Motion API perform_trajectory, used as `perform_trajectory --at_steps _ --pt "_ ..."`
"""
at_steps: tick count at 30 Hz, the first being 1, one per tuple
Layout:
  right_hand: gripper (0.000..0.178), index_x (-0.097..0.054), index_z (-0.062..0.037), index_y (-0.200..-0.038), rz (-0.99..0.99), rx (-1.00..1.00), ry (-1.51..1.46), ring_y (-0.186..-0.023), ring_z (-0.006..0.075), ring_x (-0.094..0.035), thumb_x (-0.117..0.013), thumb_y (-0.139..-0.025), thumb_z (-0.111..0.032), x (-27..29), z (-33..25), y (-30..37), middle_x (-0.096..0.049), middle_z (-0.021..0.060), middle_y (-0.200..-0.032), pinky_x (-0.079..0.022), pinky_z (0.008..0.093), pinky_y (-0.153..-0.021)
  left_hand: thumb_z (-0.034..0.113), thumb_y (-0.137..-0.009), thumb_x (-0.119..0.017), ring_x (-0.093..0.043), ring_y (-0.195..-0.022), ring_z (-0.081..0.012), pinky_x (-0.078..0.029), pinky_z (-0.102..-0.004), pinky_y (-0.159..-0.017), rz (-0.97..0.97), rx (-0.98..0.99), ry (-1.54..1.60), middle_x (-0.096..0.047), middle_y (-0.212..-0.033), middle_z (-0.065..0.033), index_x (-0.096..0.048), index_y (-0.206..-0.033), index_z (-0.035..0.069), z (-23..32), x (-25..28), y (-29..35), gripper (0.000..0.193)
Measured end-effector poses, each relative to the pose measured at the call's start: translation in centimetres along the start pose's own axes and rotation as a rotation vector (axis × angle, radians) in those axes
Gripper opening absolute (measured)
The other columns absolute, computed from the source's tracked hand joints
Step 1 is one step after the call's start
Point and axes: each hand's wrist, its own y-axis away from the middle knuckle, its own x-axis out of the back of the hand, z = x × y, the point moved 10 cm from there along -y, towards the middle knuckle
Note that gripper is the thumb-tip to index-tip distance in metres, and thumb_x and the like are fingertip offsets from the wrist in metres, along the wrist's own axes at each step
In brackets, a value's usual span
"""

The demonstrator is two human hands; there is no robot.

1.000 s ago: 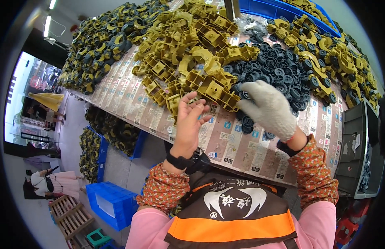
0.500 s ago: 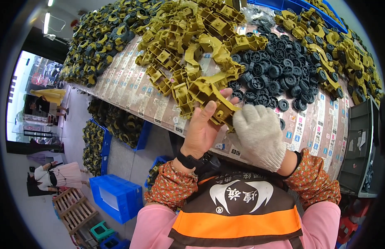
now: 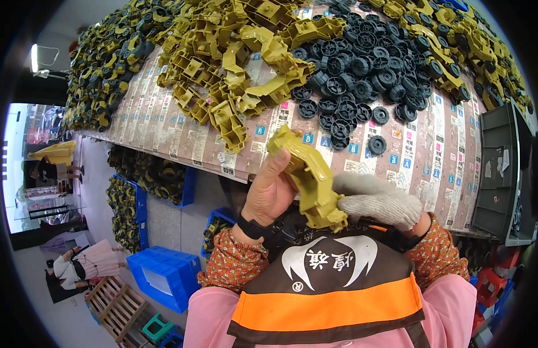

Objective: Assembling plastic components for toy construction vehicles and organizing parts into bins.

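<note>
Label-covered table, yellow parts, black wheels, blue crates

Long worktable covered in strips of printed paper labels, running left to right across the far half of the view. Grey concrete floor below its near edge, with blue plastic crates, a wooden pallet and a small green stool at near left. Bright lamp at far left; a daylit opening on the left; a dark grey bin at right.
</note>
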Motion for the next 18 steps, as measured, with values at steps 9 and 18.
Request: perform_trajectory --at_steps 9,18 --pt "0.036 -0.064 -0.01 -0.12 0.773 0.695 1.416 -0.095 0.0323 -0.066 -0.071 -0.086 -0.007 2.5 -11.5 -0.6 -0.065 0.0095 -0.102 -0.056 0.0436 -0.08 0.041 -0.107 -0.063 -0.071 -0.095 -0.0156 -0.062 -0.0328 -0.081 0.024 0.005 -0.19 -0.068 -0.11 -0.0048 -0.056 -0.131 0.008 0.6 0.1 0.3 0.042" --pt "0.034 -0.066 -0.0058 -0.122 0.721 0.658 1.515 -0.098 0.0346 -0.066 -0.069 -0.088 -0.005 3.2 -10.5 -2.8 -0.066 0.0126 -0.11 -0.054 0.0449 -0.083 0.046 -0.108 -0.061 -0.071 -0.091 -0.0164 -0.061 -0.0313 -0.079 0.123 0.022 -0.265 -0.069 -0.109 -0.0077 -0.058 -0.132 0.005 -0.1 0.4 0.6 0.047"
